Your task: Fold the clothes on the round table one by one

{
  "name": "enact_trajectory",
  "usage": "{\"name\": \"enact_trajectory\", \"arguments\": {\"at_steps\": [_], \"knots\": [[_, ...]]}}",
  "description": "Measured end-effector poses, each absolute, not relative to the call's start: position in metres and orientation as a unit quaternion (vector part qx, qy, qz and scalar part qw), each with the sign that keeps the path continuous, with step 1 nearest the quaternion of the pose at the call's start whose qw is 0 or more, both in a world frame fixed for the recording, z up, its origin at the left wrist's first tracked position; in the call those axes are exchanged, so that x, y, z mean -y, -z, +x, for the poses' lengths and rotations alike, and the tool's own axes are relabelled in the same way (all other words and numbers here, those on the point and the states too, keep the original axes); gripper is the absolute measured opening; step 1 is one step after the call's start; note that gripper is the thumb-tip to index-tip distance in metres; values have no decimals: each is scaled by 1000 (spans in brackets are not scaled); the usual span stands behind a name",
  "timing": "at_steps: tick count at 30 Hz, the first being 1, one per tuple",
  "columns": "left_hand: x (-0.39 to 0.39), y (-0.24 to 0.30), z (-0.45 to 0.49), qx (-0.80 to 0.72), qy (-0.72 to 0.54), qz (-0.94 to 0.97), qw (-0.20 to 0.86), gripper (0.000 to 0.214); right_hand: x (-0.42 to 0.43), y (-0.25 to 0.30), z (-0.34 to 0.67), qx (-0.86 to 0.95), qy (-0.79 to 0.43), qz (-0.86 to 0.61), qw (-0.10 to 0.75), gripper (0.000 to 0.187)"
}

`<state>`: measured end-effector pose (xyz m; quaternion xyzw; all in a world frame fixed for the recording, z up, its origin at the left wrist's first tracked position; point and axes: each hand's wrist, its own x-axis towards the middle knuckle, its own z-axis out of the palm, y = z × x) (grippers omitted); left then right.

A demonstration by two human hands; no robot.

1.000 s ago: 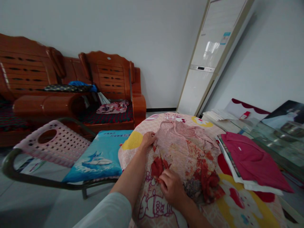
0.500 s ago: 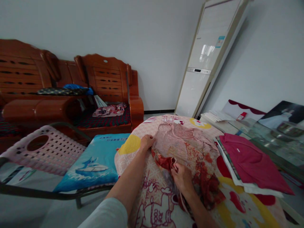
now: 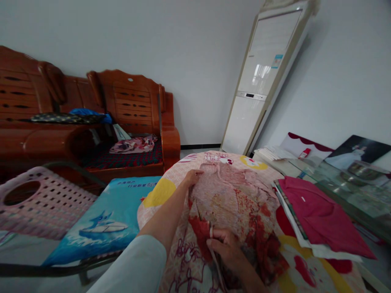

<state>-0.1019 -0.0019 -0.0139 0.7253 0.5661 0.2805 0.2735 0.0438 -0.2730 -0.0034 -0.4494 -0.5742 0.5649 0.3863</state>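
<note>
A thin shirt (image 3: 226,195), pale pink with a rust-red pattern, lies spread and rumpled over the cloth-covered table (image 3: 159,193). My left hand (image 3: 193,178) pinches its upper left edge between closed fingers. Lower down, my right hand (image 3: 227,246) has thumb and fingers closed on the red hem, where a pale strip of trim hangs from the grip. The shirt's far right part lies in loose folds. To the right, a stack of folded clothes with a crimson garment (image 3: 320,211) on top rests at the table's side.
A woven chair (image 3: 64,203) with a blue cushion (image 3: 106,219) stands at left. Behind it is a wooden sofa (image 3: 131,101) with cloth on its seat. A tall air conditioner (image 3: 250,97) stands in the corner. A glass-topped cabinet (image 3: 345,195) and a framed photo (image 3: 357,152) are at right.
My right hand has drawn the red hem down and to the left, spreading the shirt's lower edge. My left hand keeps its hold on the upper edge. The view has shifted slightly.
</note>
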Motion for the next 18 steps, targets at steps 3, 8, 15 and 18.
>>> {"name": "enact_trajectory", "arguments": {"at_steps": [3,8,15,18], "knots": [[-1,15,-109,-568,-287,720,276,44,274,0,33,616,-554,-424,366,21],[-1,12,-125,-572,-304,714,267,49,274,-4,12,701,-530,-371,301,29],[-3,3,-137,-558,-333,717,253,46,267,5,-10,767,-477,-348,252,28],[-5,0,-141,-577,-287,734,214,45,268,6,-19,814,-401,-366,207,23]]}}
